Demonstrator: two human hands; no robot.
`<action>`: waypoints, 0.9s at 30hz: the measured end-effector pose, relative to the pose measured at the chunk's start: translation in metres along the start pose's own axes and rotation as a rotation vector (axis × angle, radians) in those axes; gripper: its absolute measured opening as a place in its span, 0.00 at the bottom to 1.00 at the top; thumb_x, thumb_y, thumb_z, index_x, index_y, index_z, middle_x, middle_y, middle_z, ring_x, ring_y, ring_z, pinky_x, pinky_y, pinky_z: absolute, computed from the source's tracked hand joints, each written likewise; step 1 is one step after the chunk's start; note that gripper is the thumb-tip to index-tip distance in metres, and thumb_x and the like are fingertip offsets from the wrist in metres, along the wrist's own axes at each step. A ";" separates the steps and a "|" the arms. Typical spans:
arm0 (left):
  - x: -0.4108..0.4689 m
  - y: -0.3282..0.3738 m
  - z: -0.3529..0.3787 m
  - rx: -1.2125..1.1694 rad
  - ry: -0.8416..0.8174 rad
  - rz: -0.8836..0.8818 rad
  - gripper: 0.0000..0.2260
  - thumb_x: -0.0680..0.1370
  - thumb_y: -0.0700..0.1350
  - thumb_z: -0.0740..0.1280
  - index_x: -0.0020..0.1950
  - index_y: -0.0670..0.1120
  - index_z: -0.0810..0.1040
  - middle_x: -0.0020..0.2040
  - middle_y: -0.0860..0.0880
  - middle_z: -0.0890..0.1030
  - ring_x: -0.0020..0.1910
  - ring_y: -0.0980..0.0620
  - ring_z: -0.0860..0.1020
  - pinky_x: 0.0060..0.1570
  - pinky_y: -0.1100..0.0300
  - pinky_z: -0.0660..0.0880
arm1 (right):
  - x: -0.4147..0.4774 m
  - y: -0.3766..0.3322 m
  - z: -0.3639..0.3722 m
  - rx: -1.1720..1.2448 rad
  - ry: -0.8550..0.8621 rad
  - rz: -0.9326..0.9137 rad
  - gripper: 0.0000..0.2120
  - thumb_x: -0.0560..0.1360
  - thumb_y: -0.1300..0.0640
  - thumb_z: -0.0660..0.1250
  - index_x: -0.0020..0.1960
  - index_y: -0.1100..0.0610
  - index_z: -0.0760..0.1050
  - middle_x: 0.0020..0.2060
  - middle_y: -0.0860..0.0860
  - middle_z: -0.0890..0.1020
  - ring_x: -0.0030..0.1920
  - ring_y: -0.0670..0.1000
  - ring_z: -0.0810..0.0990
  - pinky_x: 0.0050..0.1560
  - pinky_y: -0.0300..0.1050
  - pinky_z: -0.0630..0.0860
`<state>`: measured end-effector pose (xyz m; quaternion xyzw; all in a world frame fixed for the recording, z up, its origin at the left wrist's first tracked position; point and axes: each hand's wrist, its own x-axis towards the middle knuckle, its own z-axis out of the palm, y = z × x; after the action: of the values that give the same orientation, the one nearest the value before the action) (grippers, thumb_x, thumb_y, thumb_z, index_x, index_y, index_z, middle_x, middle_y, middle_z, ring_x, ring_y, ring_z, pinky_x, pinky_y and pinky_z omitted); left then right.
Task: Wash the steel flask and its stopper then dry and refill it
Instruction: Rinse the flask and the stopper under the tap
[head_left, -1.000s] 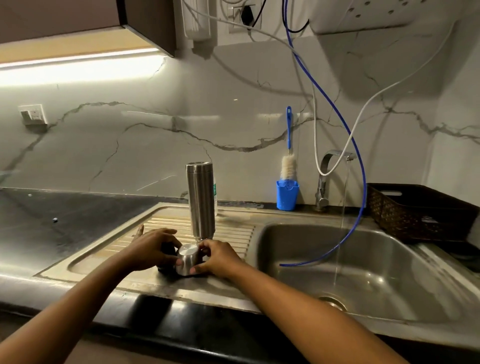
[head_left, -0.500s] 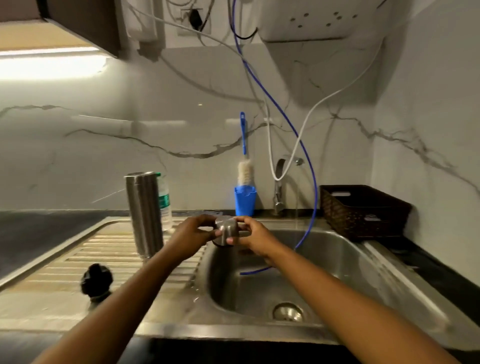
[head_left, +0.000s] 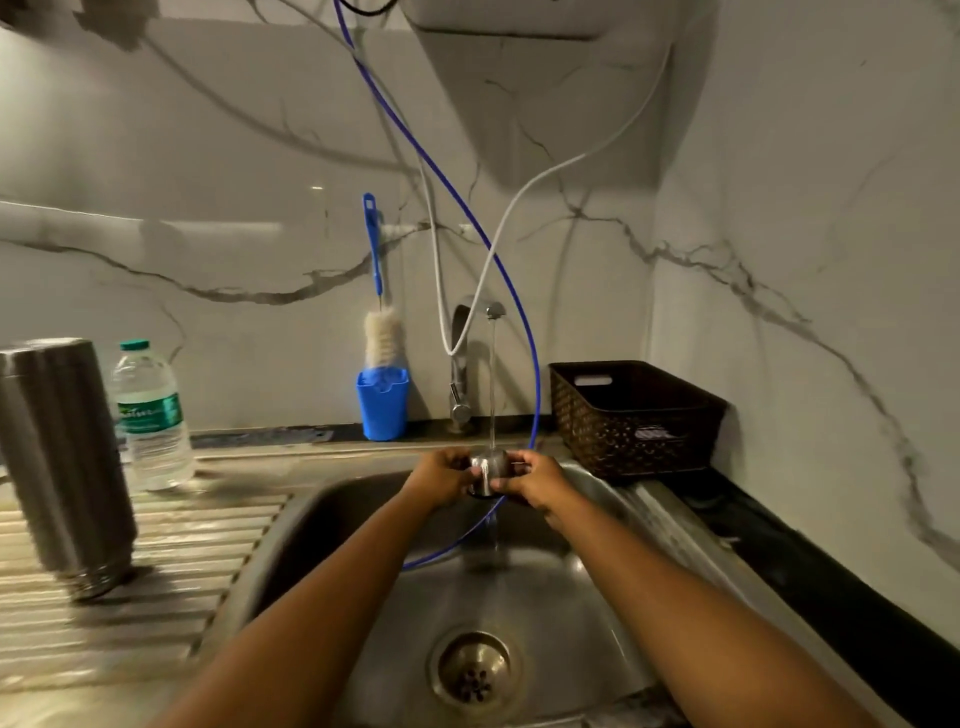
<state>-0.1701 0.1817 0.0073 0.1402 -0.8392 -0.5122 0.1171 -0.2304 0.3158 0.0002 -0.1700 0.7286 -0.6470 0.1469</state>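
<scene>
Setting: marble-veined wall behind a steel sink (head_left: 311, 519) set into a dark desk (head_left: 810, 571); the light is dim and warm.
Tap: the tap (head_left: 462, 332) is running, and a thin stream (head_left: 491, 389) falls straight onto the piece in hand and on into the basin.
Steel cap: a small steel cap (head_left: 488, 470), which I take to be part of the flask's closure, is held right under the stream above the basin. Its lower edge is dark; which way its open side faces I cannot tell.
Left hand: the left hand (head_left: 441, 475) grasps the cap from its left side, fingers curled round it.
Right hand: the right hand (head_left: 535, 478) grips the opposite side, fingers wrapped over the top.
Flask: the steel flask (head_left: 62, 457) stands upright on the draining board (head_left: 156, 571), well apart from the hands and blurred, with a plastic bottle (head_left: 150, 415) just behind it.
Brush: a bottle brush (head_left: 382, 332) sits head-down in a blue cup (head_left: 382, 405) beside the tap.
Hose: a blue hose (head_left: 519, 312) hangs just behind the hands and trails into the basin.
Step in hand: rinsing the cap, by my reading; the flask seems to be waiting its turn.
Doing it well: turn the cap so water reaches the inside, the threads and any seal, and rub with the thumbs. Keep it low over the basin to limit splashing, grip firmly since wet steel is slippery, and stay clear of the hose.
</scene>
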 end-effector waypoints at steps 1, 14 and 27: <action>0.003 -0.002 0.001 -0.011 -0.009 -0.009 0.15 0.78 0.42 0.65 0.66 0.46 0.73 0.51 0.47 0.79 0.43 0.52 0.77 0.45 0.59 0.75 | 0.002 0.002 -0.001 -0.005 0.004 0.004 0.26 0.70 0.74 0.68 0.66 0.63 0.69 0.61 0.60 0.76 0.61 0.58 0.75 0.53 0.42 0.74; 0.005 -0.015 0.018 -0.293 0.022 0.026 0.18 0.78 0.37 0.63 0.68 0.48 0.71 0.59 0.44 0.78 0.50 0.52 0.79 0.46 0.61 0.77 | 0.008 0.004 -0.005 0.198 -0.016 0.114 0.23 0.75 0.58 0.67 0.69 0.57 0.67 0.65 0.58 0.74 0.63 0.56 0.74 0.57 0.49 0.75; -0.002 -0.005 0.016 -0.582 -0.095 -0.055 0.15 0.79 0.38 0.62 0.65 0.48 0.70 0.57 0.44 0.77 0.49 0.49 0.80 0.34 0.63 0.77 | 0.012 0.011 -0.011 0.047 0.008 -0.110 0.29 0.66 0.72 0.72 0.63 0.54 0.71 0.61 0.53 0.74 0.60 0.53 0.74 0.60 0.48 0.76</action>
<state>-0.1726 0.1934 -0.0039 0.0992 -0.6575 -0.7404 0.0988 -0.2467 0.3216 -0.0096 -0.2038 0.7033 -0.6717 0.1121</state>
